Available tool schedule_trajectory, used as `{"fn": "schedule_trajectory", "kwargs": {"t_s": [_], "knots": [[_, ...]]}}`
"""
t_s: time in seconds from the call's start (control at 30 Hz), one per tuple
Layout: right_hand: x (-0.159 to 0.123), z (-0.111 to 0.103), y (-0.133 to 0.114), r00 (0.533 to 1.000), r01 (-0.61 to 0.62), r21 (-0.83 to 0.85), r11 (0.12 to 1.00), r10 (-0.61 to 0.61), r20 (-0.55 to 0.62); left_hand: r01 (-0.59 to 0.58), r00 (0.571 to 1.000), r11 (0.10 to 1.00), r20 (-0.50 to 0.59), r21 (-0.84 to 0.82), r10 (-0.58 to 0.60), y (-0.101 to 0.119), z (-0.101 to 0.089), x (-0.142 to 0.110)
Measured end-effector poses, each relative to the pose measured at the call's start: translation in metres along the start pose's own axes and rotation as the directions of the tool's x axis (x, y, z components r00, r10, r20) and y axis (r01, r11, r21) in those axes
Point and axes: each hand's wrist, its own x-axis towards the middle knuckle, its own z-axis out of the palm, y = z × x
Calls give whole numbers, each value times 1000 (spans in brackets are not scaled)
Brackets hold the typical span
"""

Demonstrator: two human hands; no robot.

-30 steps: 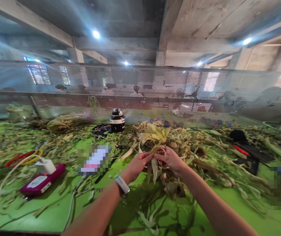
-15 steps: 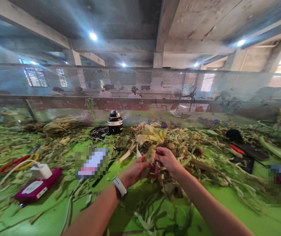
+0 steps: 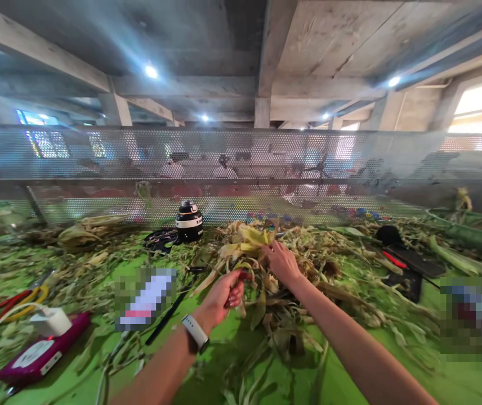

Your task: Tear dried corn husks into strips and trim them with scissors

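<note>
My left hand point(image 3: 224, 293), with a white watch band point(image 3: 195, 333) on its wrist, is held above the green table with its fingers curled; whether anything is pinched in them is hidden. A thin strip of dry husk lies right beside its fingertips. My right hand point(image 3: 282, 263) is a little farther forward and to the right, its fingers closed on a dry corn husk point(image 3: 271, 243) at the front of the heap. Yellowish husk leaves point(image 3: 247, 239) lie on top of that heap, and a drooping husk piece point(image 3: 260, 306) hangs between my hands.
A black and white jar-shaped object point(image 3: 189, 222) stands by the perforated metal screen point(image 3: 241, 160). On the left are scissors point(image 3: 8, 306), a purple power strip point(image 3: 44, 349) with a white plug, and a blurred phone-like slab point(image 3: 148, 298). Dark items point(image 3: 405, 259) lie right.
My hands have moved apart: the left has drawn back from the husk both were at, and the right has reached forward to the yellowish leaves. The camera view has tilted up slightly.
</note>
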Motion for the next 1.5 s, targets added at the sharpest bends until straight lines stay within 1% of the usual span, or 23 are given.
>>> {"fn": "schedule_trajectory", "kwargs": {"t_s": [0.1, 0.17, 0.23, 0.3, 0.33, 0.37, 0.43, 0.5, 0.53, 0.57, 0.63, 0.7, 0.77, 0.83, 0.9, 1.07, 1.13, 1.2, 1.27, 1.3, 1.37, 1.43, 1.5], "knots": [[13, 3, 1, 995, 84, -70, 994, -87, -40, -15, 1000, 998, -4, 58, 16, 16, 6, 3], [22, 5, 5, 995, 90, -29, 996, -91, -51, -65, 998, 989, -13, 130, 67, 28, 13, 8], [30, 9, 9, 995, 69, 108, 992, -61, -73, -168, 984, 960, -26, 226, 179, 40, 23, 18], [36, 14, 12, 991, 27, 365, 931, 22, -129, -306, 946, 893, 0, 330, 324, 52, 32, 34], [39, 17, 13, 984, -5, 527, 850, 97, -147, -381, 912, 841, 7, 383, 410, 57, 35, 45], [41, 20, 14, 973, -40, 688, 725, 186, -140, -440, 880, 778, 40, 449, 474, 61, 36, 56], [45, 27, 14, 932, -100, 920, 380, 360, -48, -480, 831, 672, 46, 564, 554, 67, 34, 78], [47, 32, 13, 879, -113, 993, 28, 469, 87, -425, 820, 608, 2, 671, 572, 67, 27, 98], [48, 34, 12, 858, -106, 988, -112, 492, 148, -378, 832, 560, 4, 737, 555, 65, 23, 106], [49, 36, 12, 841, -104, 969, -222, 501, 205, -349, 835, 477, 36, 806, 550, 62, 19, 112], [51, 38, 11, 823, -134, 926, -354, 481, 303, -298, 824, 277, 100, 914, 558, 52, 13, 120], [51, 40, 10, 812, -178, 901, -396, 458, 362, -184, 833, 86, 109, 979, 543, 41, 11, 124], [50, 43, 10, 799, -210, 899, -385, 462, 385, -104, 843, -57, 118, 993, 525, 31, 12, 127], [49, 45, 10, 781, -239, 904, -355, 482, 396, -54, 852, -149, 123, 987, 509, 23, 16, 131], [47, 48, 10, 760, -275, 905, -326, 503, 412, -11, 864, -189, 105, 982, 493, 18, 20, 135], [42, 47, 2, 721, -324, 898, -296, 537, 438, 51, 881, -166, 34, 985, 472, 14, 23, 140], [32, 40, -2, 714, -335, 896, -291, 542, 443, 78, 881, -139, -3, 987, 472, 14, 22, 140], [17, 29, -4, 723, -342, 895, -285, 528, 445, 87, 883, -89, -36, 992, 468, 16, 21, 140], [-1, 15, -4, 756, -363, 885, -290, 464, 462, 40, 880, 23, -46, 999, 473, 20, 20, 141], [-11, 8, -3, 770, -374, 875, -307, 423, 478, 5, 872, 132, -69, 991, 484, 23, 21, 141], [-26, -5, -3, 783, -401, 842, -361, 342, 520, -129, 829, 428, -140, 895, 542, 34, 21, 139], [-35, -14, -4, 773, -413, 804, -428, 303, 558, -188, 784, 491, -171, 851, 597, 46, 21, 133], [-38, -19, -7, 758, -408, 775, -482, 295, 582, -276, 713, 538, -206, 796, 670, 58, 20, 119]]}}
